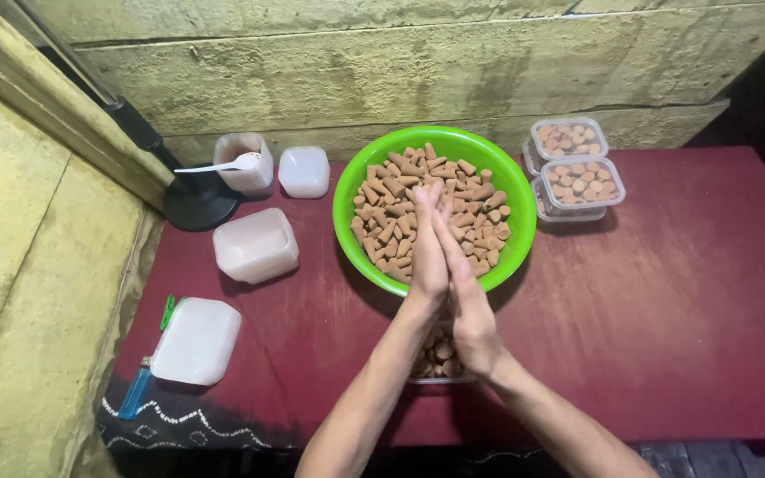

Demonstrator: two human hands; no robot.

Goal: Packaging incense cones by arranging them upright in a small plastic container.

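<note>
My left hand (427, 252) and my right hand (469, 305) are pressed palm to palm, fingers straight and pointing away from me, over the near rim of a green bowl (344, 199). The bowl is full of small brown cone-shaped pieces (391, 217). I cannot tell whether anything lies between my palms. Under my wrists stands a small clear container (440, 354) holding several of the same brown pieces, partly hidden by my hands.
Two clear lidded tubs (582, 181) of brown pieces are stacked at the back right. At the left are an open tub with a white spoon (243, 164), two closed clear tubs (257, 245), a white lid (197, 341) and a blue lighter (135, 394). A black stand base (197, 202) sits on the red cloth (666, 310).
</note>
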